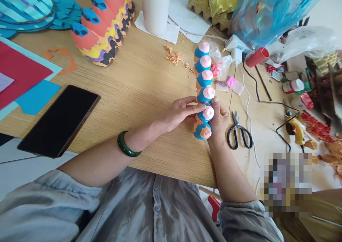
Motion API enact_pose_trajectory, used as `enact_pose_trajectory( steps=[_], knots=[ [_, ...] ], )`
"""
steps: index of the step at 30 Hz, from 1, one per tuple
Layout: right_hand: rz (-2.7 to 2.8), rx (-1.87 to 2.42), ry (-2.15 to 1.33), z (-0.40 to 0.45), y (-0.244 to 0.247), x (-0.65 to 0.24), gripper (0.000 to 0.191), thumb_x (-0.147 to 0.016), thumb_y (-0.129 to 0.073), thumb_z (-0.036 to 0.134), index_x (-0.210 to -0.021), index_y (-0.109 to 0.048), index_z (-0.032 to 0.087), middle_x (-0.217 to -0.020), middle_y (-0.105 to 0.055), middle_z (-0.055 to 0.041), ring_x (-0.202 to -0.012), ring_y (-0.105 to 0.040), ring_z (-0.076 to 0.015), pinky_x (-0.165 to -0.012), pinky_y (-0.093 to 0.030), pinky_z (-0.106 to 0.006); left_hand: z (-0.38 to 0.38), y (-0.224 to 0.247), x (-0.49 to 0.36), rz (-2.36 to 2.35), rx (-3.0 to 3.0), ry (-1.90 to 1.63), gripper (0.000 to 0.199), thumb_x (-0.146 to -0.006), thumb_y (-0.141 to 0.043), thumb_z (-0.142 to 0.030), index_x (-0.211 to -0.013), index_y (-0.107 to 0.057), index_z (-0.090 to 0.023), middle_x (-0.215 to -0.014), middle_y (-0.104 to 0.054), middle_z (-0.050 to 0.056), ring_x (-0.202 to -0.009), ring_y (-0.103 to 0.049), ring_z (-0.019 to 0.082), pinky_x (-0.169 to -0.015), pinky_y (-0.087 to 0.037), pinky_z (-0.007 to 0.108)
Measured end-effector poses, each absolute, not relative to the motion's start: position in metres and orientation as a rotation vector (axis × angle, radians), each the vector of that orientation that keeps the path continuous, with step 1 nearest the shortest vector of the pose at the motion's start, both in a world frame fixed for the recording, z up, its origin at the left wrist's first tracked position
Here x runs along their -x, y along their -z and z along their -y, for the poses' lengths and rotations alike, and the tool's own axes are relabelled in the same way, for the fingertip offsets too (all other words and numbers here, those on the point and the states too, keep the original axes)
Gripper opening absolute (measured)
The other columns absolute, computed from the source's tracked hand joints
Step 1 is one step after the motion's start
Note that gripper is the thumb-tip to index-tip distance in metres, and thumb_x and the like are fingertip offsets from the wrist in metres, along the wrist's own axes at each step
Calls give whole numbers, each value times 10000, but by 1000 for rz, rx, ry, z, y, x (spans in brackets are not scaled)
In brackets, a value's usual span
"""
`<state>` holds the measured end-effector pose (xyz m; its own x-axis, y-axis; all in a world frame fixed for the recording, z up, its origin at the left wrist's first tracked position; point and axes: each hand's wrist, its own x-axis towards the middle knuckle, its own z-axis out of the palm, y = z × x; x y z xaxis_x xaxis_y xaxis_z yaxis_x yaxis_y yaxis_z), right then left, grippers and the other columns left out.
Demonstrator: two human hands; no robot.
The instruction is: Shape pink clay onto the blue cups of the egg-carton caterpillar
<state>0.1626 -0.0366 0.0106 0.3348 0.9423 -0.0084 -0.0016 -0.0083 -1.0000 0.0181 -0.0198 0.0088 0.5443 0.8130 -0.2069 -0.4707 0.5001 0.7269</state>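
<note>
Wearer: grey button-front shirt (133, 208) with soft folds; two small, round grey buttons (157, 209) visible on a vertical placket. Left sleeve (50, 199) loose, gathered near the elbow; right sleeve (244, 217) likewise bunched near the elbow, forearms uncovered. Thick, rounded bangle (121, 144), dark green with glossy highlights, on the left wrist; left hand (175, 115) and right hand (219, 122) bare.

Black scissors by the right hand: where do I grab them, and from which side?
Handle loops, from the near side and slightly above, looks best. The scissors lie flat with the loops toward the wearer, while the blades point away and stand slightly apart, so the far end is a poor grip.
</note>
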Motion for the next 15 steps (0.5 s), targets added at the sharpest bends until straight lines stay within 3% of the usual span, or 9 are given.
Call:
enact_pose_trajectory(
  steps=[6,15],
  knots=[
    [1064,1391,-702,38,-13,-164,398,-852,-805,633,-837,-796,235,-785,-713,13,-727,-610,-137,-682,-536,-290,22,-9,-17,-590,-808,-816,698,-679,-1010,-511,-1187,-690,-156,-932,-757,17,-835,-700,132,-759,-553,244],
    [1160,1400,-577,39,-8,-167,355,-874,-788,587,-910,-836,237,-730,-664,25,-672,-563,-129,-632,-501,-285,19,-2,-19,-568,-831,-852,621,-692,-996,-498,-1126,-728,-143,-964,-779,48,-855,-717,148,-784,-582,274]
  ],
)
